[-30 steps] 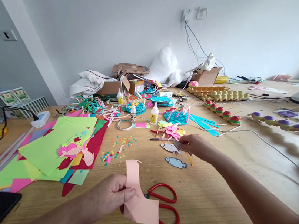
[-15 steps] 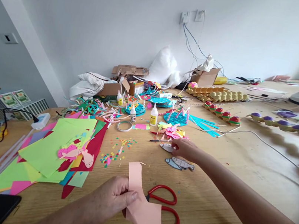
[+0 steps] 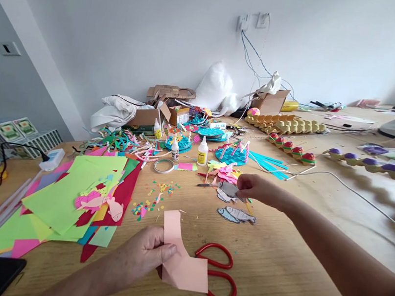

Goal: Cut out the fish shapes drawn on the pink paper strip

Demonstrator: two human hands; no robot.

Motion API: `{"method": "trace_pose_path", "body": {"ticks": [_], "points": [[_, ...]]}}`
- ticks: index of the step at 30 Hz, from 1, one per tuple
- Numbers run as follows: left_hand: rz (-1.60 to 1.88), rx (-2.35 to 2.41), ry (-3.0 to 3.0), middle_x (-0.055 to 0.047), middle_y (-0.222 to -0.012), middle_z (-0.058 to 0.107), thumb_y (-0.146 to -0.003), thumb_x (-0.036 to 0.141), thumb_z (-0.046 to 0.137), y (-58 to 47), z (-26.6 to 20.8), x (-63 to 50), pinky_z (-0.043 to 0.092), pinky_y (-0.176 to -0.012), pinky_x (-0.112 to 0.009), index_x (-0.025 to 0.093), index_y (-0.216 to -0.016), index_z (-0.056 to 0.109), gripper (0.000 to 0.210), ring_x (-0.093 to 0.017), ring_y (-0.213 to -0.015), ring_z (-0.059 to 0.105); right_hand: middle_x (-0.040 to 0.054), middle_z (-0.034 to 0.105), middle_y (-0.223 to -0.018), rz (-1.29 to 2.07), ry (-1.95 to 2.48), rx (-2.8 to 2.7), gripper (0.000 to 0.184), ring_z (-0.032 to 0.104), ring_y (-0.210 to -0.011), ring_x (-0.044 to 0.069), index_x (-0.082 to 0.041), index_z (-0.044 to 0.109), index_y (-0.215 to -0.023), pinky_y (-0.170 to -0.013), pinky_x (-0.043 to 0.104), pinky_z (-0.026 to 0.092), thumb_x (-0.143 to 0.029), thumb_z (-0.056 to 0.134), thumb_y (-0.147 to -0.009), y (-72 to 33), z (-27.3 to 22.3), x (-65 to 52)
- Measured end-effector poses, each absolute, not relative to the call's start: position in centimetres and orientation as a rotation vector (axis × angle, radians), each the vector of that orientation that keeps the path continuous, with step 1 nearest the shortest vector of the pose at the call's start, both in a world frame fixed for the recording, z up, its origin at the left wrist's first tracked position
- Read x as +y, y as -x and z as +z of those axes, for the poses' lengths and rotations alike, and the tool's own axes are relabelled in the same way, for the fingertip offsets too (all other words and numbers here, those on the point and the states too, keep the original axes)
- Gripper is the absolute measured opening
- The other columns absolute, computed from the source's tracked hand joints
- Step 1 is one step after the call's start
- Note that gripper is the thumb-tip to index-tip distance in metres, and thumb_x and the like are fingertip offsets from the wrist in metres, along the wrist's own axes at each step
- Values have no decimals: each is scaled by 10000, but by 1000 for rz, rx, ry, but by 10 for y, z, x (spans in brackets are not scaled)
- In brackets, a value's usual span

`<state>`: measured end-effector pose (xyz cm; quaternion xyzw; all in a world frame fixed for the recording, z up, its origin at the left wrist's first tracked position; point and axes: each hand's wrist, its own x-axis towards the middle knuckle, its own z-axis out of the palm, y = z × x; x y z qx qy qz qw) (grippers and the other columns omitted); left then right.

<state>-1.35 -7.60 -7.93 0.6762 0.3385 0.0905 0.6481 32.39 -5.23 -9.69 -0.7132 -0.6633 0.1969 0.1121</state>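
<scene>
My left hand (image 3: 147, 249) pinches a piece of pale pink paper (image 3: 188, 273) with a corner cut away, thumb on top. Under that paper lie scissors with red handles (image 3: 235, 288); their blades are hidden. Farther out, my right hand (image 3: 260, 189) has its fingertips closed on a grey paper fish cutout (image 3: 227, 189), raised slightly above the table. Another fish cutout shows partly beneath it. Two more grey-blue fish cutouts (image 3: 242, 216) lie just nearer to me. A thin dark pointed tool (image 3: 206, 185) rests left of the held fish.
Coloured paper sheets (image 3: 59, 201) with pink paper fish (image 3: 114, 209) on top cover the left side. Paper confetti (image 3: 144, 208) is scattered mid-table. Glue bottles (image 3: 202, 152), a tape roll (image 3: 163, 165) and blue strips (image 3: 267, 164) lie beyond. Painted egg-carton pieces (image 3: 291, 149) and a white cable (image 3: 358, 187) are at right.
My right hand has picked up a grey fish cutout and shifted slightly right and up with it. My left hand and the pink paper have moved a little left.
</scene>
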Motion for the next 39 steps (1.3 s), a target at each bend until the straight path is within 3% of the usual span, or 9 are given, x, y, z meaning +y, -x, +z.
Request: {"method": "trace_pose_path", "body": {"ticks": [5,10,14,20,27,34,39], "points": [[221,763,-1546,-54,-738,609,-698,573,583,17,-85,-72,393,-607,-245,94,-799,647,494,-140,-658,524,-19,600,-643,704,2065,-2008,88,534,-622,142,-178,555,-724,-538,226,382,-263,555,-703,-330,-98,-72],[213,753,-1560,-49,-731,605,-701,587,580,16,-90,-70,386,-616,-247,103,-798,648,498,-139,-660,514,19,599,-645,525,2169,-2057,97,531,-635,180,-179,577,-658,-540,256,318,-243,557,-729,-316,-94,-80],[213,783,-1568,-37,-721,594,-699,570,585,13,-87,-69,382,-603,-235,110,-781,643,471,-133,-654,504,72,649,-800,370,2217,-2074,79,566,-730,220,-176,612,-770,-584,274,331,-242,573,-748,-311,-91,-68],[184,799,-1610,-21,-688,579,-716,522,569,11,-85,-71,382,-592,-231,123,-758,641,407,-134,-642,497,105,659,-1025,334,2224,-2122,285,587,-922,261,-186,632,-971,-674,279,388,-198,644,-686,-304,-103,-39],[194,781,-1557,-36,-702,589,-699,533,581,13,-95,-69,375,-614,-244,114,-771,645,431,-148,-667,506,76,664,-912,399,2248,-2139,148,591,-851,229,-177,627,-781,-611,249,368,-174,653,-636,-297,-105,-28],[202,789,-1559,-36,-694,590,-693,579,579,13,-96,-69,395,-602,-238,109,-779,659,485,-130,-628,507,78,630,-891,405,2241,-2072,231,549,-792,210,-162,585,-797,-571,239,333,-192,673,-586,-300,-110,-27],[249,730,-1521,-37,-698,602,-691,614,586,17,-96,-67,380,-577,-222,105,-797,647,523,-130,-638,528,0,583,-693,492,2153,-2073,41,501,-676,147,-173,556,-685,-538,219,313,-203,579,-671,-305,-94,-30]]}}
